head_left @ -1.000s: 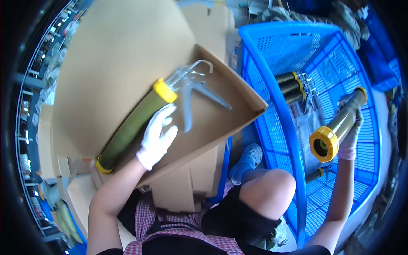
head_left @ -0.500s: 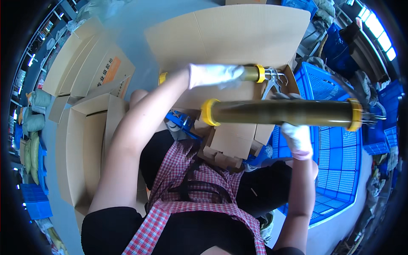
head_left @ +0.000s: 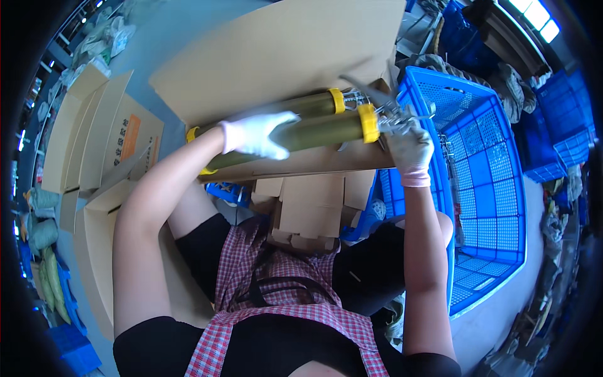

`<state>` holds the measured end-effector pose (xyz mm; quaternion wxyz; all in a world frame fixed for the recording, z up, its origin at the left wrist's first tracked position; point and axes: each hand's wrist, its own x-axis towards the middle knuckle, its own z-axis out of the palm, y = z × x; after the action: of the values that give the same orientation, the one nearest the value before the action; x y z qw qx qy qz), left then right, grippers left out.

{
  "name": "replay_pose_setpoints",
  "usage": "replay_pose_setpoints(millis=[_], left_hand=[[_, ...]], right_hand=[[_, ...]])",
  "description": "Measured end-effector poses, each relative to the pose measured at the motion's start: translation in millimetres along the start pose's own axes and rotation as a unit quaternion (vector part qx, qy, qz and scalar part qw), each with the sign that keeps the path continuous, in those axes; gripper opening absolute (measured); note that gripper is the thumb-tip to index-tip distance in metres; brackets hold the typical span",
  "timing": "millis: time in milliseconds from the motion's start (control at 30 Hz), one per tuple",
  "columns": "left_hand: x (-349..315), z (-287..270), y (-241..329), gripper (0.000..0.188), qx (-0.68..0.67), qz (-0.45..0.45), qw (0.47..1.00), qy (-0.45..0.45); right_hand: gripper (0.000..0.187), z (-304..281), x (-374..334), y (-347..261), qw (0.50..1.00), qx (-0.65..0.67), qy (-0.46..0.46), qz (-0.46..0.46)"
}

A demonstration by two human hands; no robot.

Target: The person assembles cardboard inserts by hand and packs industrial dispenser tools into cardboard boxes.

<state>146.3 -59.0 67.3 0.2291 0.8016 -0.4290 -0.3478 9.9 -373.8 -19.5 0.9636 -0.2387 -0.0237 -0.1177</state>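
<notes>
Second gun now lies beside the first in the box; left hand grips its tube, right hand holds its handle.

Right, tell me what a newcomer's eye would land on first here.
First, the two long olive caulking guns with yellow caps, lying side by side in the open cardboard box at the centre. The gloved left hand rests on the nearer tube, and the gloved right hand grips the metal handle at its end. Next, the bright blue plastic crate on the right.
</notes>
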Motion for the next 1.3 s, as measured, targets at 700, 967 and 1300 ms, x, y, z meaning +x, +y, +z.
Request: replay_pose_setpoints(millis=[700,967,1300], left_hand=[[-19.1,15.3,-10.1,0.068,-0.006,-0.121,0.993,-0.015],[43.7,17.5,-15.3,0.047,0.046,-0.061,0.993,-0.086],[189.3,73.3,-42.8,0.033,-0.091,0.025,0.995,0.010]], right_hand=[[0.032,15.7,23.4,-0.3,0.958,-0.240,0.157,0.001],[0.030,25.5,22.5,-8.1,0.526,-0.847,0.051,-0.061],[0.093,62.5,46.1,24.8,0.394,-0.916,0.040,0.055]])
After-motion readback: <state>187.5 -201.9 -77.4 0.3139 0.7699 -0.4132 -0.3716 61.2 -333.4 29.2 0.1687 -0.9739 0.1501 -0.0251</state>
